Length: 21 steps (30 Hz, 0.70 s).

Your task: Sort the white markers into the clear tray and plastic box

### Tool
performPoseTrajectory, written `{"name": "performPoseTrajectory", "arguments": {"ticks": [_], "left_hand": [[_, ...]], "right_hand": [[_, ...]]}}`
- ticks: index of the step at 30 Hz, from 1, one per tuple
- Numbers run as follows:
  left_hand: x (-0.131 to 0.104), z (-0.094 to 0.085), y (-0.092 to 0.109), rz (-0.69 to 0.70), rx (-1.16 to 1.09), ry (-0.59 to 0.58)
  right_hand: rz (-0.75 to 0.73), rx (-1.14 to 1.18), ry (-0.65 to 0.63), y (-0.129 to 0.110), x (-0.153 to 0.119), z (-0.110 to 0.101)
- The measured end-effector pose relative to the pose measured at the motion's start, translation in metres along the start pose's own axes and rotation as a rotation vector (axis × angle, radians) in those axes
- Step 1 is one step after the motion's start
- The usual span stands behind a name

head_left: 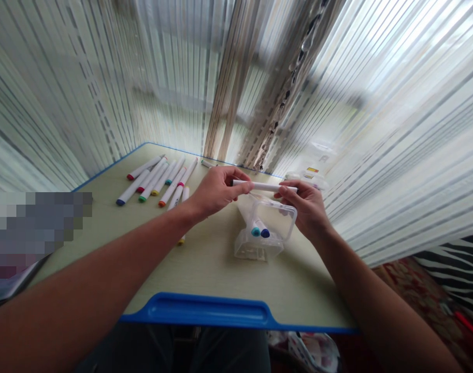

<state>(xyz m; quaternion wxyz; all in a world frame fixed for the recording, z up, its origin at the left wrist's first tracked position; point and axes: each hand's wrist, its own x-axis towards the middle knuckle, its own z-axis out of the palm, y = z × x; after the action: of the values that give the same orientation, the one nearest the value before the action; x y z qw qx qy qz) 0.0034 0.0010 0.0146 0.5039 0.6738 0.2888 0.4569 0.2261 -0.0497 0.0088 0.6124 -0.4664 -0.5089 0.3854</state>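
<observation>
A white marker pen (pixel 265 187) with dark ends lies level between my two hands, above the table. Its left end is pinched by my left hand (pixel 219 189), its right end by my right hand (pixel 306 204). Just below the pen stands a clear plastic case (pixel 259 248) with its lid tilted up. Inside the case lie a teal-ended marker (pixel 255 231) and a dark-blue-ended marker (pixel 264 232). To the left, several white markers (pixel 154 181) with coloured ends are spread on the table, some partly behind my left hand and forearm.
The pale tabletop (pixel 205 274) has a blue edge and a blue pen groove (pixel 209 311) at the front. A clear container (pixel 308 178) stands at the back right. Striped sheer curtains (pixel 174 77) hang behind. A pixelated area covers the far left.
</observation>
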Motion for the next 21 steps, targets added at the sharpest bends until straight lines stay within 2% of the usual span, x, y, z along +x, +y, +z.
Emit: {"name": "performPoseTrajectory", "arguments": {"ticks": [10,21], "left_hand": [[0.0011,0.0013,-0.003,0.004,-0.009,0.025],[0.0014,0.0026,0.0005,-0.103,-0.13,0.077]], "right_hand": [[0.0,0.003,0.004,-0.0003,0.0013,0.0004],[0.053,0.049,0.002,-0.0044,0.0007,0.001]]}}
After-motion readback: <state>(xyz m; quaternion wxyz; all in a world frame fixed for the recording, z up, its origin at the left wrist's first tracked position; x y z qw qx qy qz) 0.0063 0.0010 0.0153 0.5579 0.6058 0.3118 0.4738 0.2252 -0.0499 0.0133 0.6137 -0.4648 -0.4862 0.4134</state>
